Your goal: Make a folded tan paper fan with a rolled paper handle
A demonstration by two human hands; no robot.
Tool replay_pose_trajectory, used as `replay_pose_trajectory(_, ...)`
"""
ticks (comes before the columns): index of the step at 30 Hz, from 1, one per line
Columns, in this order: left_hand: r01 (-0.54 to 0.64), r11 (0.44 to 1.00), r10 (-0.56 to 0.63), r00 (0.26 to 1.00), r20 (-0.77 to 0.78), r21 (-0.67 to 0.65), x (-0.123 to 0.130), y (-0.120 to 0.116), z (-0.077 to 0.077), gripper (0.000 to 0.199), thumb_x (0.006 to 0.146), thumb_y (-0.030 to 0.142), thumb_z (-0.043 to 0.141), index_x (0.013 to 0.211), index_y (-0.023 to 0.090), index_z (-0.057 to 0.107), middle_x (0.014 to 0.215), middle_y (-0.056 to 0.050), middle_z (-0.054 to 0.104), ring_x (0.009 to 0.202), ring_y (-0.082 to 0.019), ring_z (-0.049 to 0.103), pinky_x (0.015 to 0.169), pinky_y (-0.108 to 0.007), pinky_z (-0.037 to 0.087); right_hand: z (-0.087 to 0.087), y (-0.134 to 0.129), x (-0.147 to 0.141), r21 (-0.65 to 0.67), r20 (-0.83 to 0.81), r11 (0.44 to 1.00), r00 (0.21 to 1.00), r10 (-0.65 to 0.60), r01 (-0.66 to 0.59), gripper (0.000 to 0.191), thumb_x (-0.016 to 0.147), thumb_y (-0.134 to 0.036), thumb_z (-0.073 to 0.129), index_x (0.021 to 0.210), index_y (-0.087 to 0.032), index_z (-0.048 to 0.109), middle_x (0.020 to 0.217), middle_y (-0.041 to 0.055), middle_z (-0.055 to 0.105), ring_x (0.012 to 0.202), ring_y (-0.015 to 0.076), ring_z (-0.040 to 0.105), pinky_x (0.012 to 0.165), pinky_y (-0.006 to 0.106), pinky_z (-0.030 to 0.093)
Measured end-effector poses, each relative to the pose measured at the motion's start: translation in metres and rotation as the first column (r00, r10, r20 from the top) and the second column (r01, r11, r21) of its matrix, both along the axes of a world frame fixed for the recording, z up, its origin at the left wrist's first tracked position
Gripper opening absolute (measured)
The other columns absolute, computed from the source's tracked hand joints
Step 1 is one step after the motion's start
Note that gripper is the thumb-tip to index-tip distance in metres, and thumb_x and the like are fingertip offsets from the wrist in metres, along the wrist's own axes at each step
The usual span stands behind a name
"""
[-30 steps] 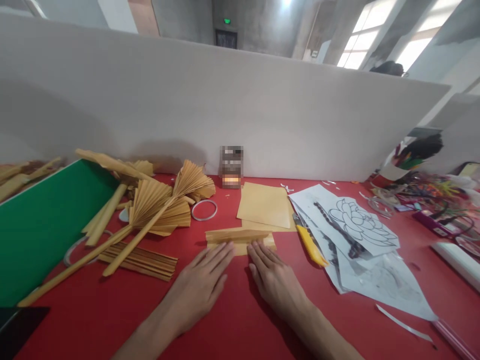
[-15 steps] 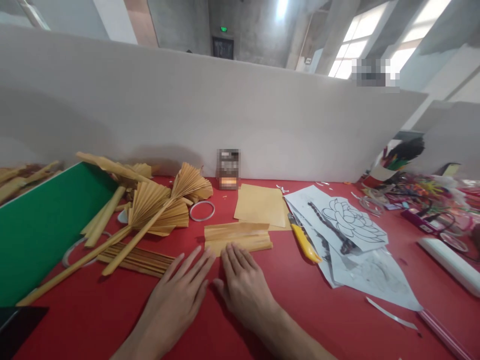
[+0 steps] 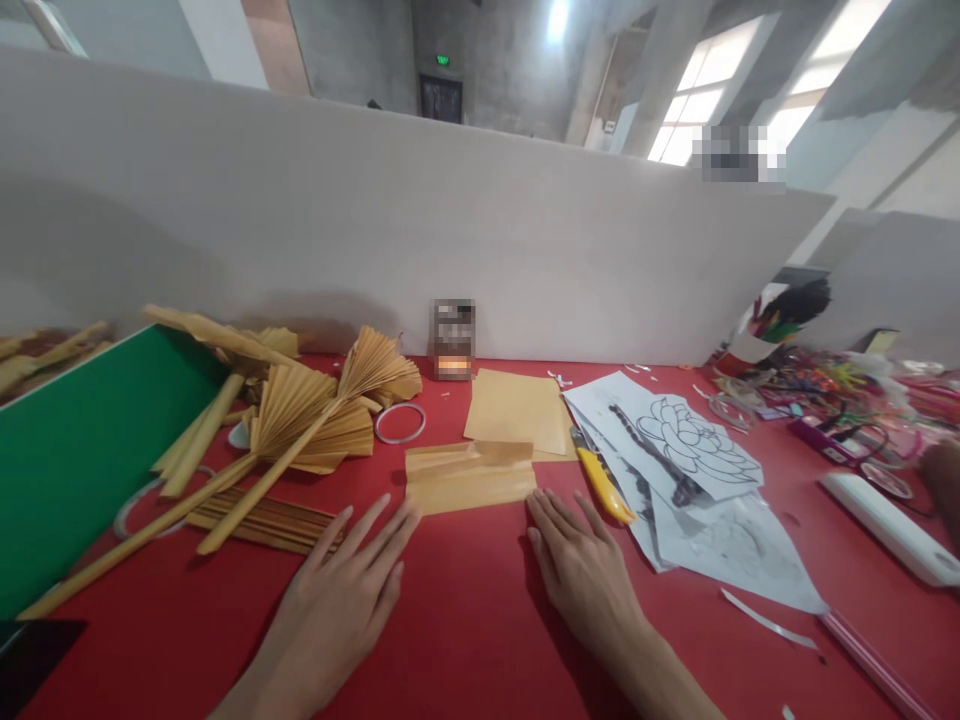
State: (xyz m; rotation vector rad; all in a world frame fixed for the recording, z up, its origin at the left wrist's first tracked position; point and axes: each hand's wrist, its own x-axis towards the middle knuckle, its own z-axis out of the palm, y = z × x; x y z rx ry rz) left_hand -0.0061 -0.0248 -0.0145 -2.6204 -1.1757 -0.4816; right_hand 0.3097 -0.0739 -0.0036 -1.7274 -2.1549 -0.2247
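Observation:
A creased strip of tan paper [image 3: 471,480] lies on the red table [image 3: 465,620]. My left hand [image 3: 345,590] rests palm down with its fingers spread, the fingertips at the strip's lower left corner. My right hand [image 3: 581,560] is also palm down, its fingertips at the lower right corner of the strip. Neither hand grips anything. Left of my left hand is a pleated stack of brown paper [image 3: 262,518], partly behind the fingers. Flat tan sheets [image 3: 517,412] lie just beyond the strip.
Pleated paper fans [image 3: 296,415] and a green board [image 3: 112,460] stand left. A ring [image 3: 400,423] lies behind the strip. Rightward are a yellow cutter [image 3: 604,487], drawings [image 3: 697,450], a white bar-shaped object [image 3: 889,525] and craft clutter. Part of a hand shows at the right edge.
My right hand has slid rightward from the strip's middle to its right corner. The strip's lower edge now lies flatter. Something like a hand has appeared at the far right edge.

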Motion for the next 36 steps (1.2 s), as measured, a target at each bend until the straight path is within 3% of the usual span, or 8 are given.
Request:
replay_pose_trajectory(6, -0.044, 0.998, 0.042, 0.998, -0.053, -0.034, 0.029, 0.003, 0.004, 0.043, 0.098, 0.01, 0.043, 0.13, 0.013, 0.072, 0.142, -0.016, 0.067, 0.137, -0.036, 0.055, 0.108, -0.052, 0.042, 0.006, 0.011, -0.002, 0.016, 0.007, 1.0, 1.0, -0.011, 0.011, 0.035, 0.104, -0.017, 0.044, 0.127, -0.019, 0.071, 0.126, 0.0131, 0.075, 0.124, 0.0304, 0.067, 0.119, 0.054, 0.038)
replay_pose_trajectory(11, -0.078, 0.978, 0.065, 0.995, -0.076, -0.192, 0.064, 0.01, 0.021, 0.036, 0.094, -0.001, 0.045, 0.104, 0.016, 0.074, 0.109, -0.013, 0.075, 0.1, -0.028, 0.071, 0.088, -0.04, 0.057, 0.014, -0.006, -0.005, 0.009, -0.36, 1.0, 0.933, -0.014, 0.018, 0.036, 0.106, -0.024, 0.042, 0.131, -0.021, 0.068, 0.132, 0.0112, 0.073, 0.125, 0.0283, 0.067, 0.113, 0.049, 0.049)
replay_pose_trajectory(17, -0.181, 0.957, 0.141, 0.973, -0.182, -0.226, 0.083, 0.02, 0.041, 0.042, 0.079, -0.014, 0.044, 0.099, 0.011, 0.072, 0.096, -0.016, 0.074, 0.089, -0.029, 0.073, 0.07, -0.034, 0.058, 0.001, -0.036, -0.026, -0.161, -0.844, 0.986, 0.523, -0.116, -0.041, 0.036, 0.105, -0.043, 0.05, 0.128, -0.021, 0.068, 0.126, 0.0162, 0.075, 0.114, 0.0294, 0.074, 0.096, 0.042, 0.062)
replay_pose_trajectory(20, -0.162, 0.913, 0.193, 0.98, 0.044, -0.374, 0.084, 0.026, 0.046, 0.03, 0.088, -0.004, 0.047, 0.092, 0.013, 0.072, 0.091, -0.013, 0.076, 0.082, -0.026, 0.074, 0.07, -0.032, 0.056, -0.008, -0.025, -0.048, -0.129, -0.973, 0.975, 0.211, -0.089, -0.18, 0.04, 0.106, -0.043, 0.048, 0.135, -0.019, 0.059, 0.132, 0.0219, 0.071, 0.113, 0.0297, 0.075, 0.092, 0.044, 0.064)
replay_pose_trajectory(22, -0.07, 0.857, 0.255, 0.919, 0.301, -0.511, 0.084, 0.027, 0.046, 0.022, 0.094, 0.009, 0.052, 0.085, 0.016, 0.07, 0.081, -0.008, 0.075, 0.074, -0.022, 0.073, 0.069, -0.029, 0.054, -0.006, -0.009, -0.064, -0.102, -0.988, 0.977, 0.135, -0.077, -0.188, 0.043, 0.103, -0.042, 0.054, 0.137, -0.018, 0.057, 0.137, 0.0242, 0.067, 0.116, 0.0304, 0.074, 0.089, 0.043, 0.065)
replay_pose_trajectory(27, 0.315, 0.706, 0.372, 0.597, 0.711, -0.635, 0.09, 0.013, 0.035, 0.022, 0.097, 0.032, 0.055, 0.093, 0.018, 0.072, 0.082, -0.005, 0.077, 0.075, -0.021, 0.074, 0.071, -0.028, 0.057, 0.026, 0.033, -0.091, -0.003, -0.962, 0.991, 0.271, 0.034, -0.137, 0.032, 0.098, -0.038, 0.061, 0.121, -0.017, 0.065, 0.119, 0.0158, 0.076, 0.108, 0.0254, 0.075, 0.094, 0.038, 0.062)
replay_pose_trajectory(31, 0.475, 0.667, 0.327, 0.506, 0.798, -0.574, 0.095, 0.011, 0.028, 0.023, 0.092, 0.024, 0.056, 0.105, 0.017, 0.073, 0.103, -0.008, 0.08, 0.096, -0.023, 0.075, 0.091, -0.033, 0.059, 0.044, 0.046, -0.09, -0.026, -0.896, 0.996, 0.443, 0.012, -0.08, 0.021, 0.097, -0.039, 0.062, 0.098, -0.019, 0.07, 0.091, 0.0068, 0.079, 0.083, 0.0226, 0.077, 0.076, 0.031, 0.062)
replay_pose_trajectory(36, 0.266, 0.886, 0.184, 0.55, 0.814, -0.38, 0.081, 0.019, 0.037, 0.019, 0.098, 0.022, 0.052, 0.103, 0.02, 0.07, 0.101, -0.006, 0.077, 0.093, -0.02, 0.074, 0.088, -0.031, 0.06, 0.059, 0.047, -0.06, 0.216, -0.648, 0.972, 0.758, 0.076, 0.087, 0.023, 0.104, -0.03, 0.052, 0.101, -0.023, 0.073, 0.095, 0.0065, 0.08, 0.089, 0.0226, 0.077, 0.083, 0.034, 0.058)
